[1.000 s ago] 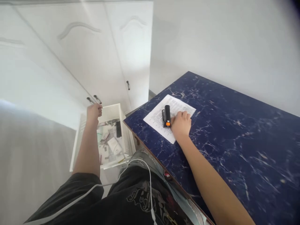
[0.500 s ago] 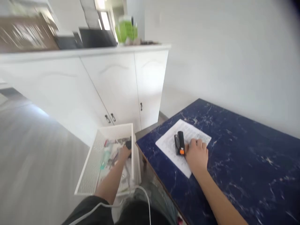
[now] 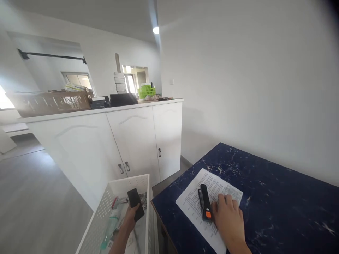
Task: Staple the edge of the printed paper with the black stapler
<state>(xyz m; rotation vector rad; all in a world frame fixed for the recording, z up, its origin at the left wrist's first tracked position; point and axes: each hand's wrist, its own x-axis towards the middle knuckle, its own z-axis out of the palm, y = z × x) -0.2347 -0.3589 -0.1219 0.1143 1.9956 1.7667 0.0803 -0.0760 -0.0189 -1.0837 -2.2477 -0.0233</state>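
Observation:
My left hand (image 3: 130, 216) is closed around the lower part of a flat black rectangular object that looks like a phone (image 3: 134, 198), above a white perforated basket (image 3: 102, 208). Below and beside it in the basket lie a teal translucent bottle (image 3: 109, 229), a red-ended item (image 3: 114, 202) and other small things. On the blue marbled table (image 3: 280, 211), my right hand (image 3: 230, 218) rests on printed paper sheets (image 3: 194, 201), fingers slightly bent and apart; what lies under them is hidden. Just left of its thumb, a black stapler (image 3: 204, 201) with an orange end lies on the sheets.
A white cabinet (image 3: 135, 141) with dark handles stands ahead, beyond the basket. Its top (image 3: 169, 101) carries a cardboard box (image 3: 53, 102), a black box (image 3: 123, 99) and a green basket (image 3: 146, 91). A plain wall (image 3: 251, 88) borders the table's far side.
My left hand has lifted the black phone-like object up from inside the basket. My right hand stays on the papers beside the stapler. The view has tilted up.

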